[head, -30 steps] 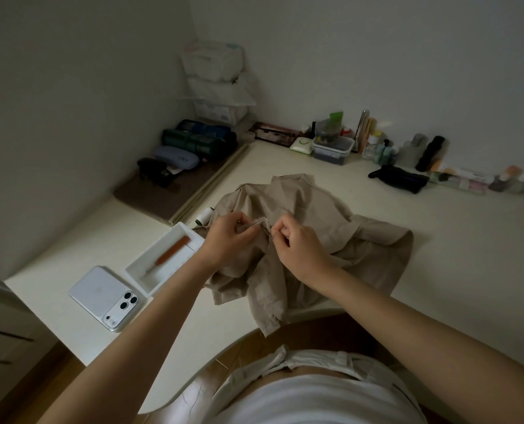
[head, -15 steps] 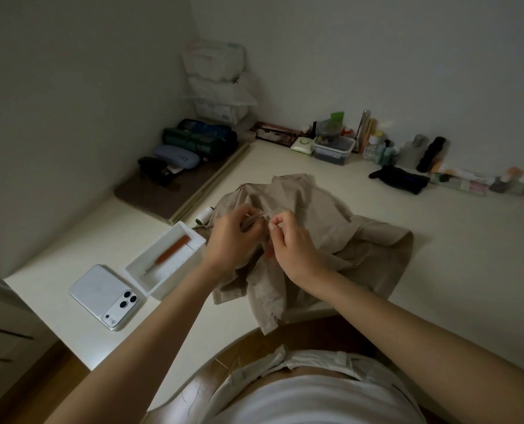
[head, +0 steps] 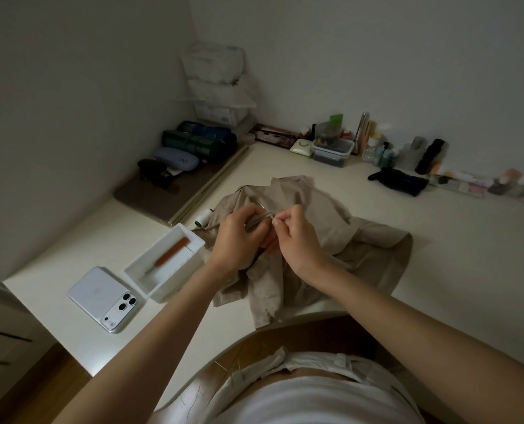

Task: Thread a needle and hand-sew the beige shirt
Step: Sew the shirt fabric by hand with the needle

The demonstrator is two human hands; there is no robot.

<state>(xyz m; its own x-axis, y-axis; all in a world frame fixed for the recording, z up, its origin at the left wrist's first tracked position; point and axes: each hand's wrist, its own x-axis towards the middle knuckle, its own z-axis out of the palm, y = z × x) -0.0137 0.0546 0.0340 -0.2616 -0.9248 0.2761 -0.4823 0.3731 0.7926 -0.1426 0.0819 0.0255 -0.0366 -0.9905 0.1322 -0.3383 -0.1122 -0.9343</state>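
The beige shirt (head: 340, 240) lies crumpled on the white desk, one part hanging over the front edge. My left hand (head: 237, 240) grips a folded edge of the shirt, raised a little off the desk. My right hand (head: 294, 238) pinches something small at that same edge, fingertip to thumb; the needle is too thin and the light too dim to make out. A white thread spool (head: 203, 217) lies at the shirt's left edge.
A white tray (head: 193, 240) holding an orange-handled tool (head: 169, 255) sits left of the shirt, with a phone (head: 106, 298) beside it. Bottles, a box and a black pouch (head: 398, 185) line the back wall. Cases lie on a brown mat (head: 162, 197) at left.
Both hands have moved closer together and slightly farther from me over the shirt; the left hand has lifted the fabric edge up to the right hand's fingertips.
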